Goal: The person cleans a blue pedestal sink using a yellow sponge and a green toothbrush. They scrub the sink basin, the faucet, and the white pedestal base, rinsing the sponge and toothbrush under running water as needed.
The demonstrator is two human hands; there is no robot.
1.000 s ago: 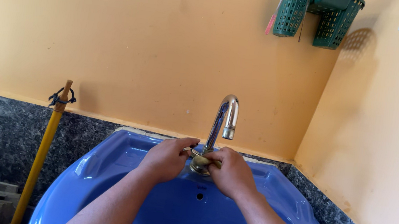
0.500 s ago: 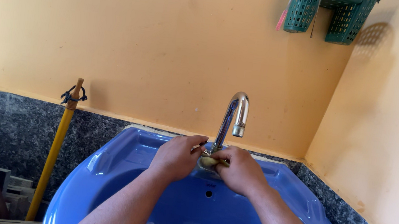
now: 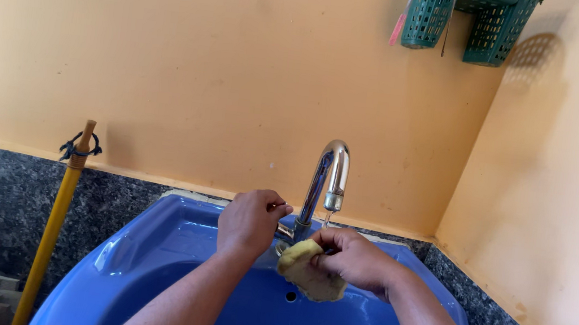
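Over the glossy blue ceramic basin [image 3: 148, 255], seen from the head camera, the left hand [image 3: 248, 222] closes on the tap lever at the foot of the curved chrome tap [image 3: 328, 178]. The right hand [image 3: 358, 260] pinches a crumpled yellow-green cloth [image 3: 306, 272] under the spout, at about four o'clock from the left hand. Holding the cloth square beneath the thin trickle, with the lever turned gently, should wet it evenly.

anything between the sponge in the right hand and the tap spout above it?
Nothing visible. The right hand holds the yellow sponge directly under the chrome tap spout, with open air between. The left hand is at the tap's base, off to the side.
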